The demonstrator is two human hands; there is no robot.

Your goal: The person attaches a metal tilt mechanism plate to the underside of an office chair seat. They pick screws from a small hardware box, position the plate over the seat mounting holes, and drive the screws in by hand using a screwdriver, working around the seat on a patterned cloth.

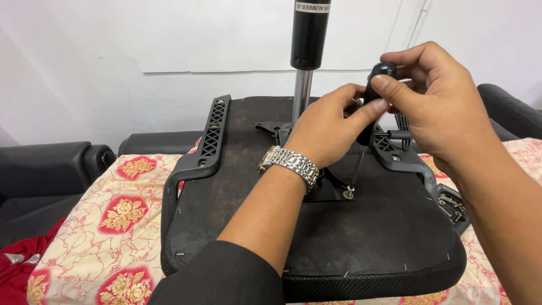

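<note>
Both hands are up over the overturned chair seat [361, 237], which lies underside-up on a flowered red and cream cloth [113, 226]. The right hand [435, 107] comes in from the right and pinches a black rounded lever knob [383, 70] between thumb and forefinger, the thumb pressed flat on its front and the other fingers curled over the top and behind it. The left hand [324, 130], with a silver metal watch [289, 164] on its wrist and a dark sleeve [220, 277] lower down the arm, reaches up from below; its fingers are bunched close and narrow, the tips meeting the stem just under the knob, right against the right thumb. So the knob sits high, above the right rear part of the seat, near the black armrest bracket [403, 161] on that side. A second black armrest bracket [206, 141] with a lattice pattern runs along the seat's left edge. Between the two, the gas lift cylinder [307, 39] stands upright from the mechanism plate, black on top, bare metal below. A thin black rod [355, 172] slants down to a washer on the plate just below the left hand. By the seat's right edge lies a small dark tray of screws [451, 206]. Black padded chair parts [51, 164] lie at the far left, beside the cloth.
</note>
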